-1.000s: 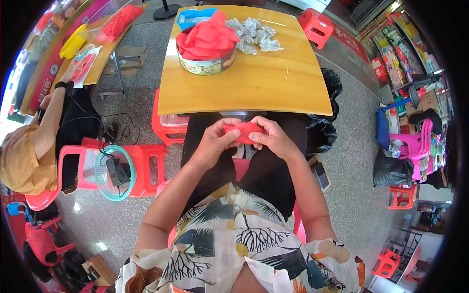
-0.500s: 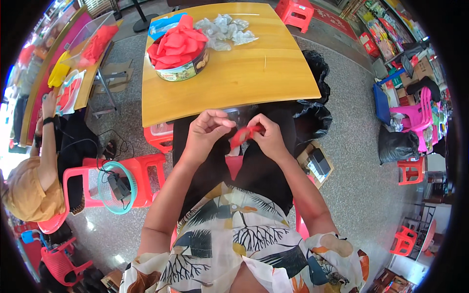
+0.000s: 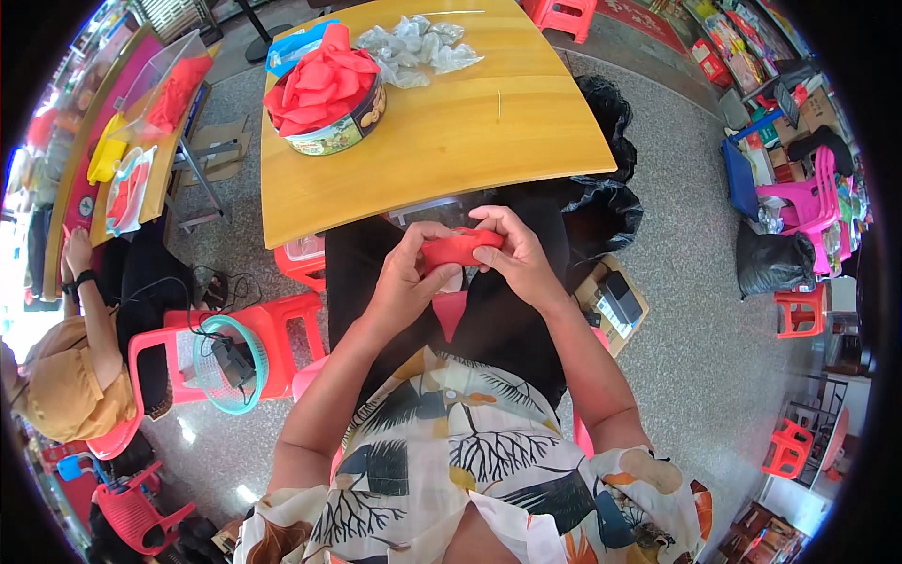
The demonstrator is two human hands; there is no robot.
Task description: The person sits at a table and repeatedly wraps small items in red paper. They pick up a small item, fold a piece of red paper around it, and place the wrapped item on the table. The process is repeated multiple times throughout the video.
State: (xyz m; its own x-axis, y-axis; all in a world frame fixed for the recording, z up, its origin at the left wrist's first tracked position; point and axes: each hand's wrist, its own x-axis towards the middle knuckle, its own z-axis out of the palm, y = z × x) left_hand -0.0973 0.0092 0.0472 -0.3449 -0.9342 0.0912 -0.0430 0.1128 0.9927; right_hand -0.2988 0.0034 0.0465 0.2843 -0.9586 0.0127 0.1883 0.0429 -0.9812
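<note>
Between my two hands, above my lap and just off the table's near edge, is a soft red piece (image 3: 458, 248), stretched sideways. My left hand (image 3: 411, 268) pinches its left end with the thumb in front. My right hand (image 3: 519, 258) grips the right end, thumb pressed on the front and forefinger raised. Whether the piece is cloth or thin rubber, I cannot tell. Below my hands a pink pointed piece (image 3: 450, 315) lies between my dark-clad thighs. A round tin (image 3: 340, 133) on the table is heaped with similar red pieces (image 3: 324, 85).
Behind the tin are a blue packet (image 3: 293, 52) and crumpled clear plastic bags (image 3: 406, 49) on the yellow table (image 3: 470, 122). Black bin bags (image 3: 606, 221) hang at its right. To my left, a red chair (image 3: 282, 352) bears a turquoise basket (image 3: 228, 404); another person's hand (image 3: 77, 252) is beyond.
My left hand, earlier apart from the red piece with its fingers spread, now holds its left end. The piece has gone from bunched in my right hand to stretched between both.
</note>
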